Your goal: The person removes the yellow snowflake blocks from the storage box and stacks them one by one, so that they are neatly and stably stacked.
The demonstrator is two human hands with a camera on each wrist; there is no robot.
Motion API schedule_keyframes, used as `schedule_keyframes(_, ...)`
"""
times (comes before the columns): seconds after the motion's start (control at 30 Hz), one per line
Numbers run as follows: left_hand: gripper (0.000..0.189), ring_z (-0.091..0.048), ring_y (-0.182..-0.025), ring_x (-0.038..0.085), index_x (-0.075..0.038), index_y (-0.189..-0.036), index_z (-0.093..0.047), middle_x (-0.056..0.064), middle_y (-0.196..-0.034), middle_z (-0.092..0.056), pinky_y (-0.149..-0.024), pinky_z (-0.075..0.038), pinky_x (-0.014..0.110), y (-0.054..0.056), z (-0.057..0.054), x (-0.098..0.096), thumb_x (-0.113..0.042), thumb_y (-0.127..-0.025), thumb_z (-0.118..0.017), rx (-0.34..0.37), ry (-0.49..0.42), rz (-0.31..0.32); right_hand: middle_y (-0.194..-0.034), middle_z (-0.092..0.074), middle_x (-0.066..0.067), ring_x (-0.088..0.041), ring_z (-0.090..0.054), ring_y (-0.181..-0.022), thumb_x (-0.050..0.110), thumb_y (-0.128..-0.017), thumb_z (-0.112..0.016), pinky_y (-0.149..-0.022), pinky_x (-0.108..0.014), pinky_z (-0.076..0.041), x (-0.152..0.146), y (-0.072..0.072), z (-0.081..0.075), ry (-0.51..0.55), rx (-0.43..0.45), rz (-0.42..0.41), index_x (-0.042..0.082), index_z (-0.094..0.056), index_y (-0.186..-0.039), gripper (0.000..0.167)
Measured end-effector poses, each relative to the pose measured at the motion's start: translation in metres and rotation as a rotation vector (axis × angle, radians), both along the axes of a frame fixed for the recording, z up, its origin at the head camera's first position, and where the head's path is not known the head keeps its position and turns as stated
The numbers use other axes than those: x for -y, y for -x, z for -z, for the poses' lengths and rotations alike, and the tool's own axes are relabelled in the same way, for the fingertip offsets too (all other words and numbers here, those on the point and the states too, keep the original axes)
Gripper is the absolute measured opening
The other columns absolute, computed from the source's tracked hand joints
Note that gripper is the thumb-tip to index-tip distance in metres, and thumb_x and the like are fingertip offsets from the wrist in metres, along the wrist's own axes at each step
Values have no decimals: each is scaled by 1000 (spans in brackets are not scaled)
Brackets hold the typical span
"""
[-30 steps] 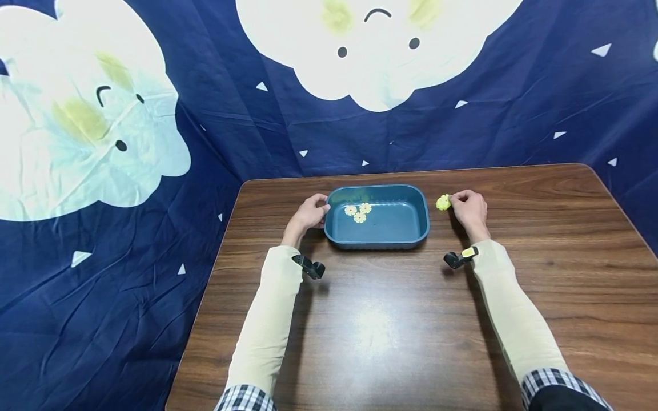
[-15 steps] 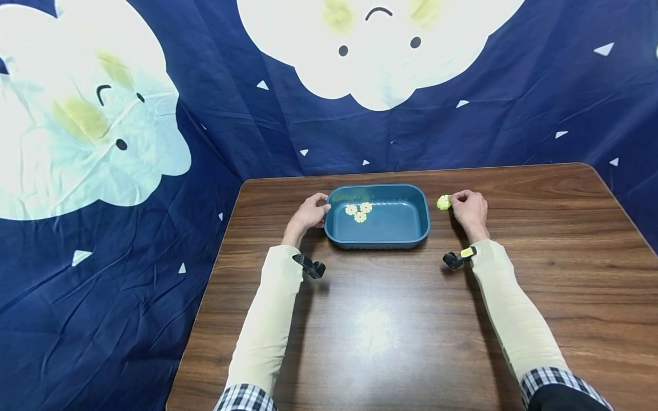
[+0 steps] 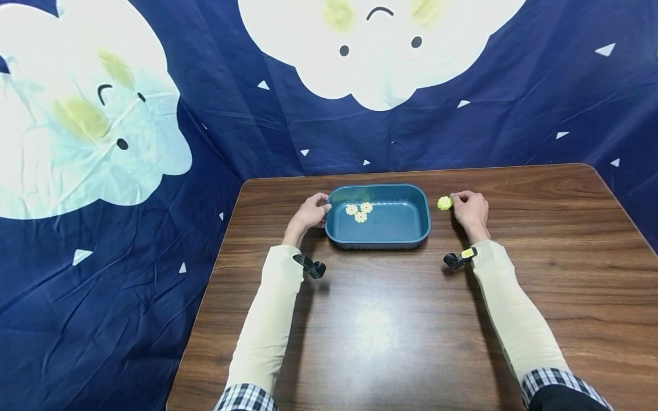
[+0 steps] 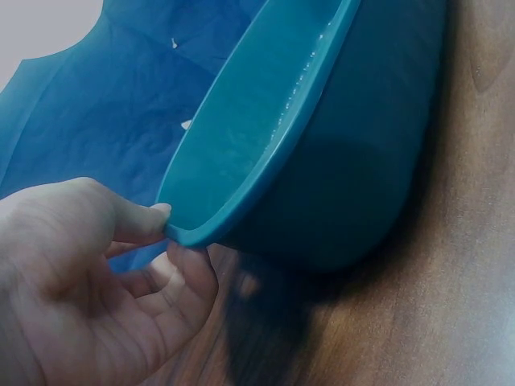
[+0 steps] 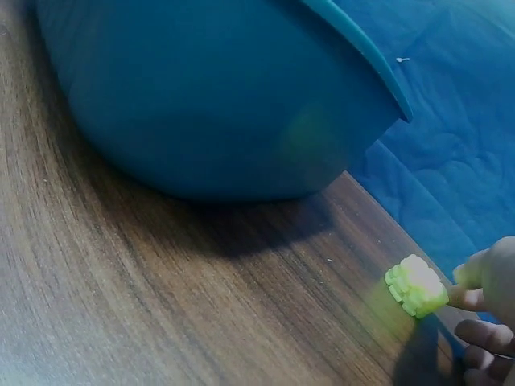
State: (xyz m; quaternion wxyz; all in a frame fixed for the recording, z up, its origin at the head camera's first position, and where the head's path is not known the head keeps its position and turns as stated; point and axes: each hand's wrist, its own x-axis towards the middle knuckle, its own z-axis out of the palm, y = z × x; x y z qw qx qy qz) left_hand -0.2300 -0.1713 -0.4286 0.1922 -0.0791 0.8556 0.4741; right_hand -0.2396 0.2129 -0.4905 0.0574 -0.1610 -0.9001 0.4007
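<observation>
A teal rectangular plastic basin (image 3: pixel 396 231) stands on the table, three pale yellow flower-shaped pieces (image 3: pixel 361 217) close together in its left half. At the basin's left end my left hand (image 3: pixel 309 212) pinches the rim; in the left wrist view the thumb (image 4: pixel 149 223) lies on the rim with fingers below it. To the right of the basin, my right hand (image 3: pixel 470 209) pinches the edge of a bright yellow-green scalloped flower-shaped piece (image 3: pixel 444 203). This piece (image 5: pixel 417 286) looks layered in the right wrist view and sits apart from the basin. Its contact with the table is unclear.
The brown wooden table (image 3: pixel 370 342) ends at a back edge just behind the basin. A dark blue cloth (image 3: pixel 329 137) with white clouds hangs behind and to the left. Small black cameras (image 3: pixel 311 266) stick out from both wrists.
Almost nothing differs. The whole head view drifts a few pixels to the right, while both hands keep their places at the basin rim and the yellow-green piece.
</observation>
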Motion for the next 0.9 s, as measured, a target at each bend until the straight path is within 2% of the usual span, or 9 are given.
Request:
schedule_keyframes(0.23,30,-53,-76,19,-14,-131,-48,11,-95,-51,-64,-52,26,0,1,0,-19,-102,-46,-3,-2,3,-123,-61,-18,-40,-47,-123,29,-97,-42,-105,-47,-35,-3,0,-2,41,-17,27,4,-67,-111,38)
schedule_keyframes(0.4,31,-53,-77,19,-15,-132,-48,11,-96,-50,-66,-52,27,0,1,0,-20,-102,-45,-7,4,8,-122,-59,-21,-40,-44,-126,26,-96,-44,-107,-47,-32,-2,-2,-7,62,-44,35,3,-66,-113,36)
schedule_keyframes(0.77,31,-53,-79,19,-15,-132,-47,15,-103,-52,-67,-52,27,-1,-1,0,-21,-102,-45,5,-2,6,-106,-60,-19,-35,-53,-106,22,-94,-46,-97,-43,-38,21,-3,-24,90,-187,15,2,-65,-108,31)
schedule_keyframes(0.9,30,-53,-78,19,-15,-132,-48,15,-102,-52,-66,-52,26,0,1,0,-20,-102,-45,0,-3,4,-96,-57,-12,-30,-53,-99,21,-92,-49,-91,-39,-39,33,-3,-32,97,-240,-2,2,-65,-105,28)
